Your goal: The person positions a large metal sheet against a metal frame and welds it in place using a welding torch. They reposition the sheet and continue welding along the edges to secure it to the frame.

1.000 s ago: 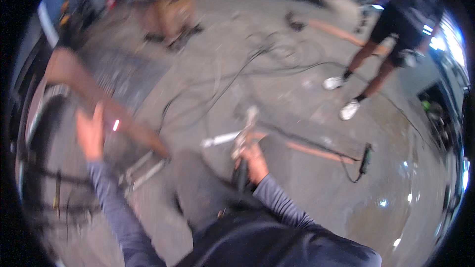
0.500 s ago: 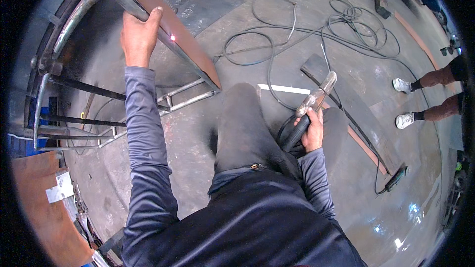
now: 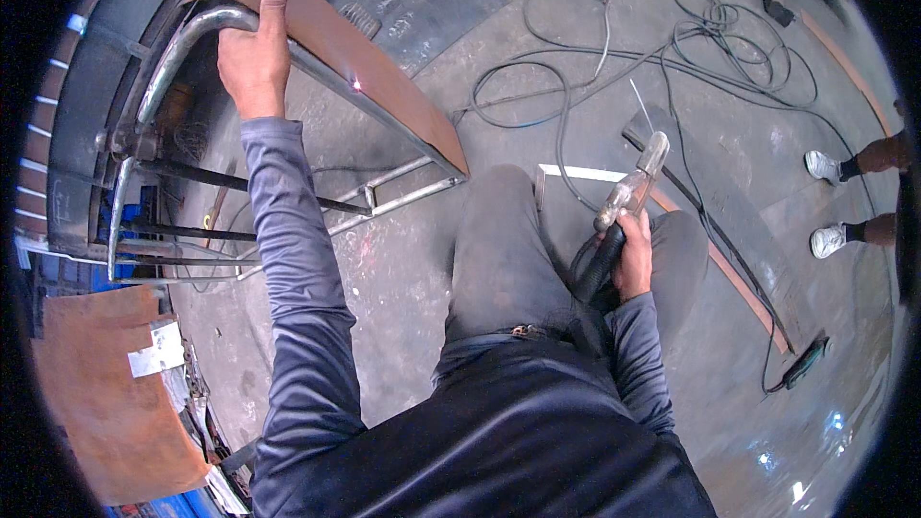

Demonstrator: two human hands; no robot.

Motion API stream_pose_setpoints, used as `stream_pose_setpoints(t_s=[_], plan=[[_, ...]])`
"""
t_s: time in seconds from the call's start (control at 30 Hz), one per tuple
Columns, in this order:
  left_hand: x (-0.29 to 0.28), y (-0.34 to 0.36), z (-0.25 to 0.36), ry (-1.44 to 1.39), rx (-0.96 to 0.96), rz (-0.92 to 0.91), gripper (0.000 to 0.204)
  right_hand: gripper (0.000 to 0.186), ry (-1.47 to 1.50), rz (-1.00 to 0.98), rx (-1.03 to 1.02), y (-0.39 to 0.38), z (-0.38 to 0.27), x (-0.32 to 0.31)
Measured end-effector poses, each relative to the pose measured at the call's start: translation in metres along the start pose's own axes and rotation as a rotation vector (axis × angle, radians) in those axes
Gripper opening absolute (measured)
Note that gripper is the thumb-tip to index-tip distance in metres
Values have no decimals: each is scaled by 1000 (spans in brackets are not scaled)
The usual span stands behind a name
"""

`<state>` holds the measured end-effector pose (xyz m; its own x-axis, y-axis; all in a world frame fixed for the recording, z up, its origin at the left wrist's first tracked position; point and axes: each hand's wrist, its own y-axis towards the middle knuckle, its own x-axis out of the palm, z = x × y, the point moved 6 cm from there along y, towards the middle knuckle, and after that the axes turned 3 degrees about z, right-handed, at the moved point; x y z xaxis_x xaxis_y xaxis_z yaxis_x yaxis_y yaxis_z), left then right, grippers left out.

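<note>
Left grip [image 3: 254, 62] on frame [image 3: 156, 80] (cables [image 3: 715, 71] beyond)

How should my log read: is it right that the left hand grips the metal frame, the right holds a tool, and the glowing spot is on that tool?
No: the head view shows the glowing spot where the metal frame meets the brown sheet, not on the tool. The rest holds.

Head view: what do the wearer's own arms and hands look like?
Left hand and right hand: bare, no gloves. Left sleeve and right sleeve: long, grey-blue, wrinkled, slightly shiny, plain, ending at the wrists.
</note>
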<state>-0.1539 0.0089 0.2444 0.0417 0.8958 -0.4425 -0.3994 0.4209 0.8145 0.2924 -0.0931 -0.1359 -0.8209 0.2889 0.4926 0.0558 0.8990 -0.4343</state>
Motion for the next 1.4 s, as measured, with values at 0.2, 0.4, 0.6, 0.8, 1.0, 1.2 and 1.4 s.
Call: stream_pose_setpoints(t_s=[0.2, 0.4, 0.6, 0.8, 1.0, 1.2, 1.4], plan=[[-3, 0, 5, 74, -14, -55, 74, 38, -4, -42, 27, 4, 1, 0], [-5, 0, 9, 64, -103, -180, 66, 38, 9, -54, 45, 9, 2, 0], [-4, 0, 7, 25, -42, -92, 68, 37, 18, -43, 59, 15, 3, -3], [-2, 2, -3, 98, -46, -126, 62, 36, 30, -51, 66, 12, 3, 2], [-7, -4, 16, 23, -25, -58, 53, 39, 25, -96, 48, 16, 3, 0], [-16, -12, 24, -36, -140, -57, 51, 39, 13, -87, 68, 19, 8, 2], [-16, -10, 22, 49, -191, -122, 51, 36, 16, -91, 69, 14, 5, 7]])
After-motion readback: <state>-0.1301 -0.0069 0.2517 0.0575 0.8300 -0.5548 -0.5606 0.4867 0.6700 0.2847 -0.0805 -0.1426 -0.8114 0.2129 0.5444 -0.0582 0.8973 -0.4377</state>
